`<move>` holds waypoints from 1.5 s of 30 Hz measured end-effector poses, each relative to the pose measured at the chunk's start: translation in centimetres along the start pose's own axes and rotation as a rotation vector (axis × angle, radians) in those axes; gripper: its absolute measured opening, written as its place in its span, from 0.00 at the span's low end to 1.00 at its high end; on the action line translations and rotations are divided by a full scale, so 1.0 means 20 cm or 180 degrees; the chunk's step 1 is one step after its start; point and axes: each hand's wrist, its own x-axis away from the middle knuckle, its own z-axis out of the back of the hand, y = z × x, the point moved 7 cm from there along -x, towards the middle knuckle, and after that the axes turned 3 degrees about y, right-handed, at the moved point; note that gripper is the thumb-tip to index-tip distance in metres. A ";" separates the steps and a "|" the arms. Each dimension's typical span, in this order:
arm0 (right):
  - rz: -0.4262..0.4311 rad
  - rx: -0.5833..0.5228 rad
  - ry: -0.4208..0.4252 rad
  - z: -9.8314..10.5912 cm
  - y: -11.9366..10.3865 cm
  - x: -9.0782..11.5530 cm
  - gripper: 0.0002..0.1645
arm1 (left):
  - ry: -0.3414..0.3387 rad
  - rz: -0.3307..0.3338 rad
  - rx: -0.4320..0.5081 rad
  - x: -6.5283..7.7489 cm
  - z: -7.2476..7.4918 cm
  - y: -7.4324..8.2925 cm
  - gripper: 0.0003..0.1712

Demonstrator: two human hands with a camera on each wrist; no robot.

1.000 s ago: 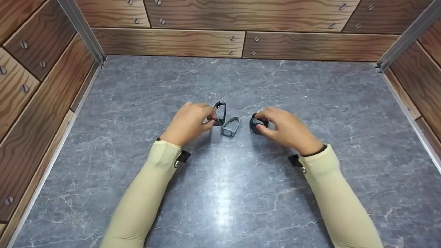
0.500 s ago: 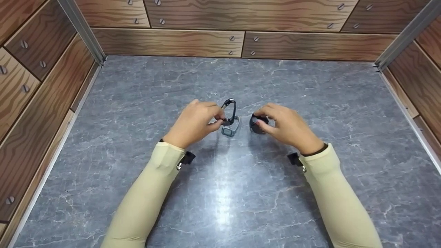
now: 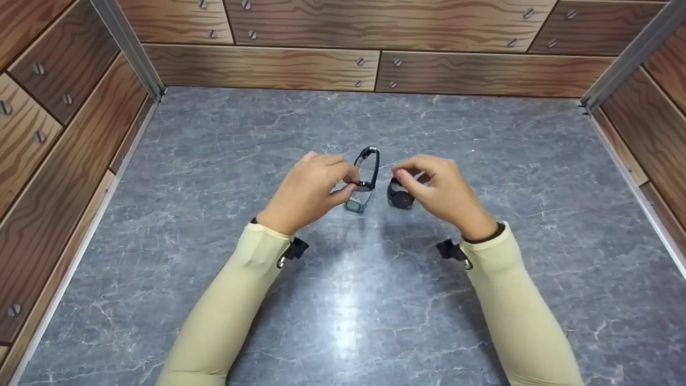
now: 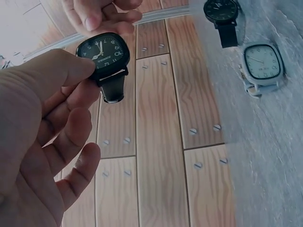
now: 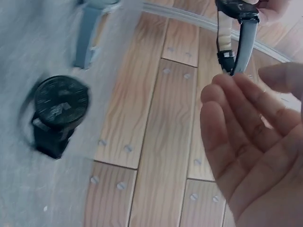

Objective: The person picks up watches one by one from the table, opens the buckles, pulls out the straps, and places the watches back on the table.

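My left hand (image 3: 313, 187) pinches a black wristwatch (image 4: 105, 54) by its squarish case between thumb and fingers. Its buckled strap (image 3: 375, 169) stands up as a loop above the table. My right hand (image 3: 445, 190) holds nothing; its fingers are extended, and in the right wrist view the fingertips come close to that strap. Below the right hand, a round black wristwatch (image 3: 401, 199) rests on the table. A pale grey-blue wristwatch (image 4: 263, 64) with a square white dial lies on the table too, partly covered by the held watch in the head view.
The grey marbled table (image 3: 343, 300) is bounded by wood-patterned walls (image 3: 257, 67) at the back and both sides. Metal posts (image 3: 128, 48) stand at the back corners. Small black wrist devices (image 3: 296, 249) hang at the sleeve cuffs.
My left hand has carried its black watch to the right and up, over the pale watch. My right hand has let go of the round black watch and risen slightly off it.
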 end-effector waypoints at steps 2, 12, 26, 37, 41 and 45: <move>-0.0150 -0.0048 0.0104 0.01 -0.01 -0.01 0.08 | 0.0042 -0.0031 0.0003 -0.01 0.01 0.01 0.03; -0.0742 -0.0267 0.0227 0.01 -0.02 0.02 0.15 | 0.0194 -0.0245 -0.0145 0.00 0.01 0.09 0.03; -0.0591 -0.0141 0.0034 -0.02 -0.05 0.03 0.13 | 0.0346 -0.0483 -0.0150 -0.01 -0.02 0.16 0.03; -0.0819 -0.0725 -0.0162 -0.03 0.00 0.01 0.14 | 0.0401 -0.0462 -0.0223 -0.02 -0.06 0.17 0.03; -0.0775 -0.0648 -0.0125 -0.01 0.00 0.01 0.14 | 0.0387 -0.0430 -0.0171 -0.02 -0.06 0.17 0.03; -0.0745 -0.0601 -0.0130 -0.01 0.00 0.01 0.14 | 0.0291 -0.0405 -0.0109 -0.03 -0.07 0.16 0.03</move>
